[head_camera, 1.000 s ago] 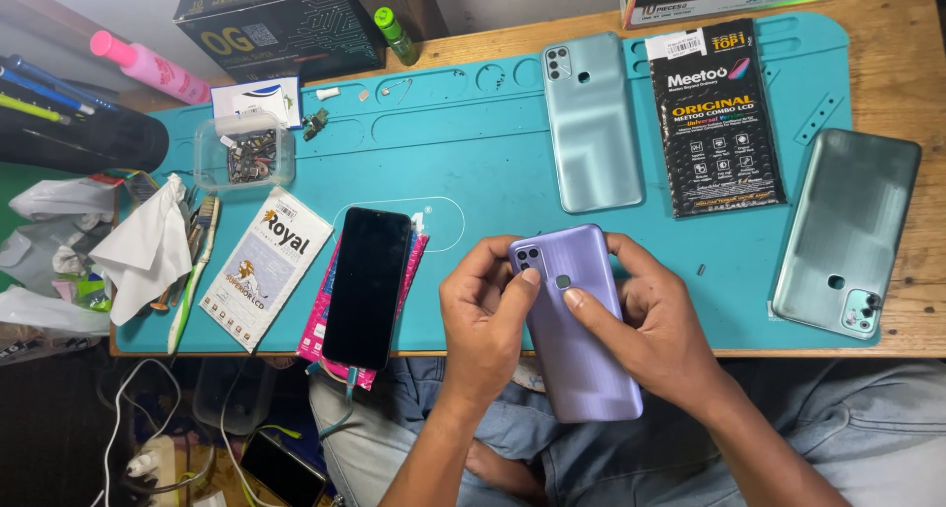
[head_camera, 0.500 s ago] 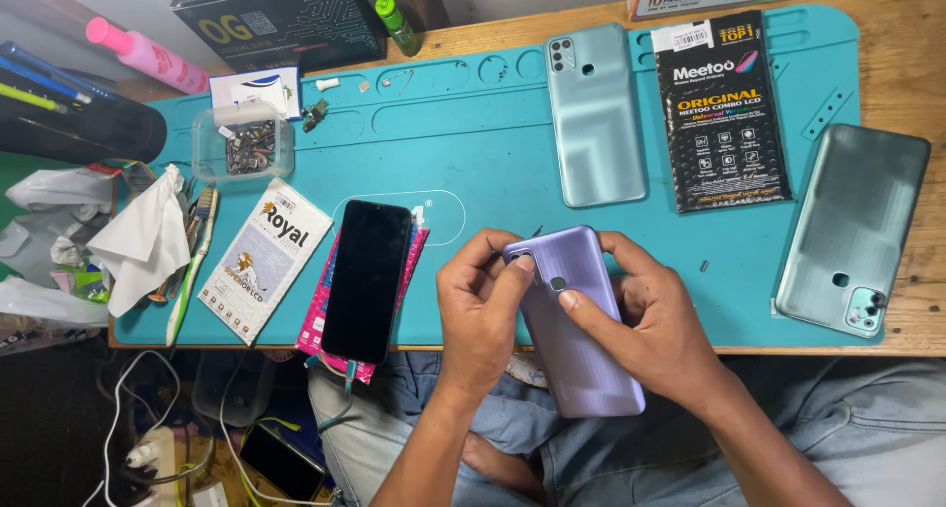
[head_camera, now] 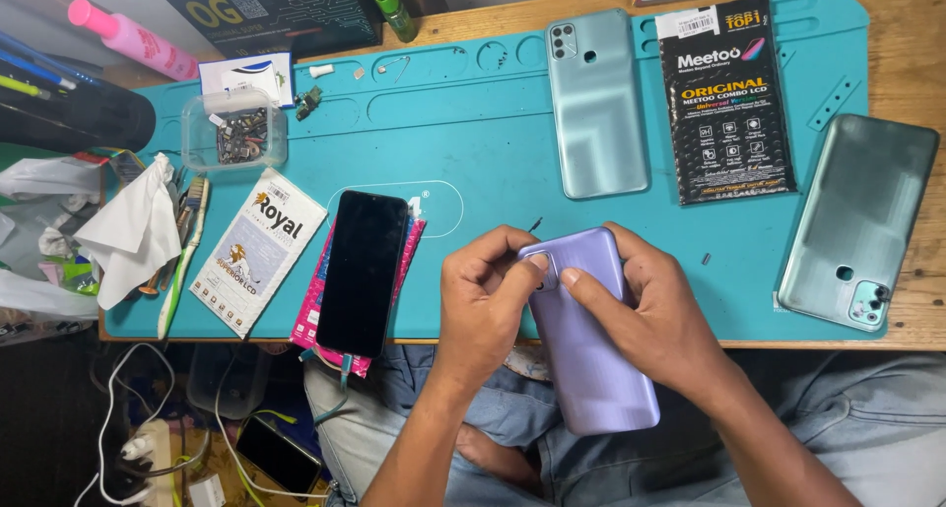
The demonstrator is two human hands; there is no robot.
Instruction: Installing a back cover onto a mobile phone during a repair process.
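The teal work mat covers most of the wooden bench before me. On it lie, well apart, a teal phone back cover near the far edge, a second greenish cover at my right overhanging the mat's edge, and a black parts packet between them. A black display panel rests on a pink packet near my left, beside a white packet; a clear tray of small parts sits further back.

The lilac phone is held over the bench's near edge, above my lap, back side up. My right hand grips its right side, forefinger laid across the upper back. My left hand is curled at the top left corner, thumb and fingertips pressing by the camera area.

Judgement: work at that corner goes best with even, shallow pressure, the right hand steadying the body, no twisting.
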